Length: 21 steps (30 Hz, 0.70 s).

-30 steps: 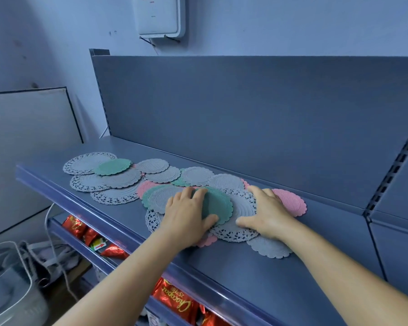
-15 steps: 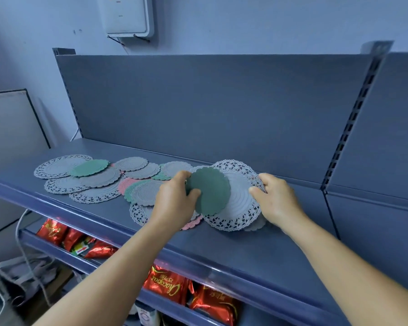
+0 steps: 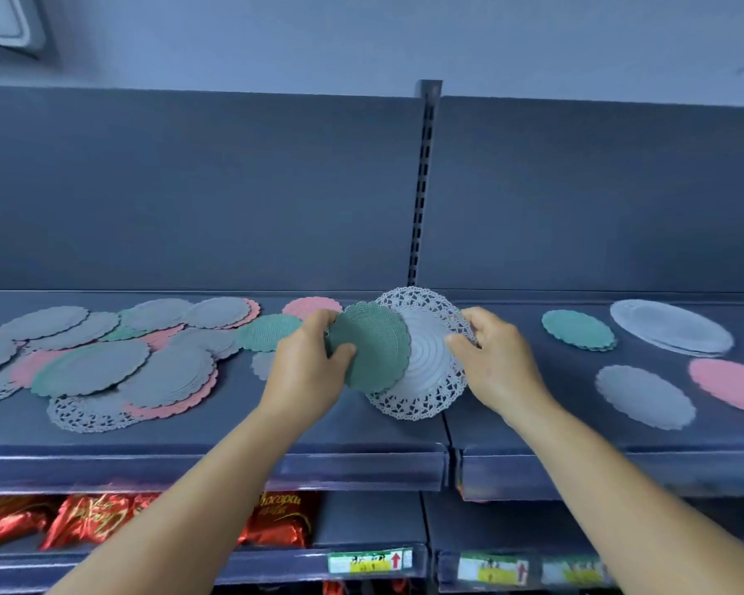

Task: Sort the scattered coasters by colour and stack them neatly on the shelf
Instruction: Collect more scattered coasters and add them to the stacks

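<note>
dark blue shelf point(image 3: 233, 435): scattered coasters point(image 3: 104, 358) left, sorted stacks point(image 3: 645, 395) right

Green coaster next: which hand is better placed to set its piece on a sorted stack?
Probably right. The right hand holds the grey lace coaster nearest the sorted stacks; the grey lace stack and green stack lie on its side. The left hand holding the green coaster would have to cross over.
</note>
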Motion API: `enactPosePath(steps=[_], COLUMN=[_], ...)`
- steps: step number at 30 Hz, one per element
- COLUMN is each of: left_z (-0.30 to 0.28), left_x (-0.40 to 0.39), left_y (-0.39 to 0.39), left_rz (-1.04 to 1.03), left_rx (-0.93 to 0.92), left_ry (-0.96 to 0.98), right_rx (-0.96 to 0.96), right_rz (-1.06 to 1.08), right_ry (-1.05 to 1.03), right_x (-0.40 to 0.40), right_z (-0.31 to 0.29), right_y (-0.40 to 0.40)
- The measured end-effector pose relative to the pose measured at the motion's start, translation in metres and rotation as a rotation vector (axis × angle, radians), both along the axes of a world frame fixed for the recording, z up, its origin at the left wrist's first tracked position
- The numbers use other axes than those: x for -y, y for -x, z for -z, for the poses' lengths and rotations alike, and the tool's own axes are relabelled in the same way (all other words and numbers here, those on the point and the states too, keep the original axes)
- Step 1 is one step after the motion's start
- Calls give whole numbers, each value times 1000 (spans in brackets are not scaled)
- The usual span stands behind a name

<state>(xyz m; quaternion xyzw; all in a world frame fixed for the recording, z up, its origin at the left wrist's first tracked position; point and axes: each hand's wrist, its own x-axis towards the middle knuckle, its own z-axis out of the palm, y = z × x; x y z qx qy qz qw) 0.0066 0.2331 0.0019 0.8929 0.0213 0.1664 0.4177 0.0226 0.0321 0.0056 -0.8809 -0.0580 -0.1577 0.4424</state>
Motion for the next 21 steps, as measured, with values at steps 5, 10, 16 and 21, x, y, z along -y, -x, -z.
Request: enactPosePath(steps=[5,10,16,21], left_z=[0,0,-6,-9], left_x=[53,112,198,267], left_y=[-9,-22,-50,-78], left_rz=[100,176,255,283], left_rx=[-17,-19,-21,-49], left_ry=[30,56,63,99], right_rx=[-5,9,21,-16], right_rz=[97,200,284,375], right_ry=[-41,-20,-39,-90], right_x=[52,111,200,283], right_z=[2,2,-1,-4], right_y=[8,6,-12,-48])
